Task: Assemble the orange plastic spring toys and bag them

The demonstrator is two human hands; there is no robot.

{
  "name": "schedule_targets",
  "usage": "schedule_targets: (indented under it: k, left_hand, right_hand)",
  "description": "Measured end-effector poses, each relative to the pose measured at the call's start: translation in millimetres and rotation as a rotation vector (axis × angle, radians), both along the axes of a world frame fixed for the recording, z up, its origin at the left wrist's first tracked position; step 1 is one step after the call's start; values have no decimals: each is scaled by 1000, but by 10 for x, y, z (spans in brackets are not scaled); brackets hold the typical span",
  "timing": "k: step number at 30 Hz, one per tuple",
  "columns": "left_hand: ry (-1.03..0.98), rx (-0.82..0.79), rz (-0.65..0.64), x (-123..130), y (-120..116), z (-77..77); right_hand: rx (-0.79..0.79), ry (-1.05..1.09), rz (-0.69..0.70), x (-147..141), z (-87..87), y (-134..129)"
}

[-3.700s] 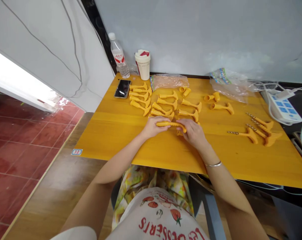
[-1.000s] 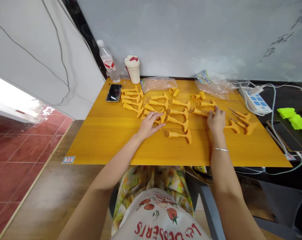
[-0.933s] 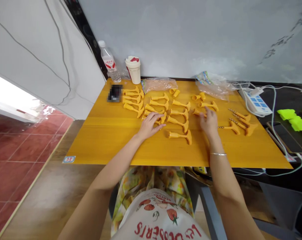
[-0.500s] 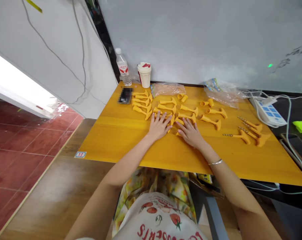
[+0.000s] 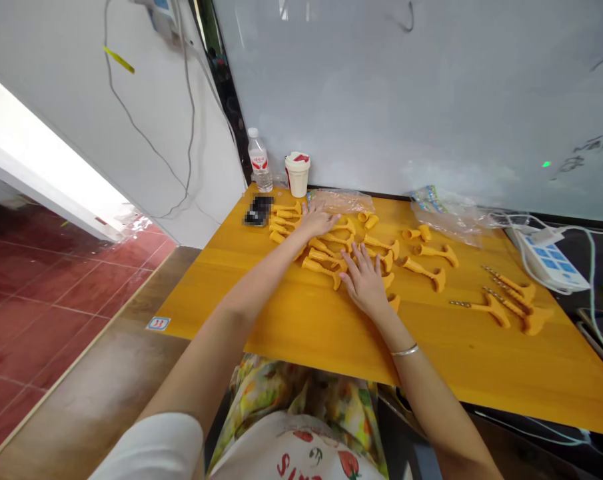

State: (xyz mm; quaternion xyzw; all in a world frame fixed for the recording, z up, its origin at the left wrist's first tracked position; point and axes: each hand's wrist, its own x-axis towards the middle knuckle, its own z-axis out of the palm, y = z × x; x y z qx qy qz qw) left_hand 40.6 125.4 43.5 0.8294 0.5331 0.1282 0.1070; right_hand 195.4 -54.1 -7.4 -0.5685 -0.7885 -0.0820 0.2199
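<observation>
Several orange plastic parts with ribbed stems and flared ends lie in rows on the yellow wooden table (image 5: pixel 221 287). My left hand (image 5: pixel 318 223) reaches far across, palm down with fingers spread, over the back group of these parts (image 5: pixel 284 220). My right hand (image 5: pixel 365 283) rests flat and open on the middle group, beside an orange ribbed part (image 5: pixel 322 267). Neither hand visibly holds anything. Further right lie a flared orange part (image 5: pixel 428 273) and several parts with metal screw tips (image 5: pixel 491 310).
A blurred phone (image 5: pixel 258 211), water bottle (image 5: pixel 259 160), and white cup (image 5: pixel 297 173) stand at the table's far left. Plastic bags (image 5: pixel 444 223) lie at the back. A power strip (image 5: pixel 551 260) with cables sits beyond the right edge.
My left hand has slid toward the back of the table over the parts. My right hand has moved little, and the view has shifted with my head.
</observation>
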Motion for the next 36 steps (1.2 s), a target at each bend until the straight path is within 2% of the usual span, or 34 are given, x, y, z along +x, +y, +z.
schedule_targets:
  k: [3,5,8,10,12,15,17,20,23,25,28,32,34,36]
  left_hand:
    - [77,-109,50,209,364,-7]
    - [85,-120,63,334,500,-20]
    - [58,-66,60,384,525,34]
    - [-17,77,19,253,388,126]
    - [-107,276,-56,-45,102,219]
    - [-136,453,-99,-753,-571,244]
    - [-107,486,-64,-1303,-1084,138]
    - [-21,473,41,-2066,-1759,-140]
    - [39,420,93,-2621,-2220,-361]
    - [53,384,90,-2833,-2415,-391]
    - [-80,381,54,-2882,-2550,-268]
    - [-367,383,81,-2516,-2422,-55]
    - [-427,370,121,-2248,-2256,-52]
    - [-415,308,168,-1998,-2084,-153]
  right_hand:
    - [24,5,-18,99,-19,-26]
    - [28,20,-32,163,-30,-33]
    - [34,54,-49,234,-39,-26]
    - [35,81,-61,264,-36,-17]
    - [33,104,-65,278,-26,-15]
    - [27,123,-49,250,-13,-35]
    - [32,122,-21,183,-19,-62]
    - [47,88,58,0,-50,-106]
    - [60,15,167,-236,-89,-128]
    - [58,-42,229,-383,-108,-115]
    - [33,-113,263,-563,-110,-30]
    - [-2,-136,210,-820,-30,236]
    - [-32,-132,177,-991,34,411]
    - [-81,-141,128,-1172,90,573]
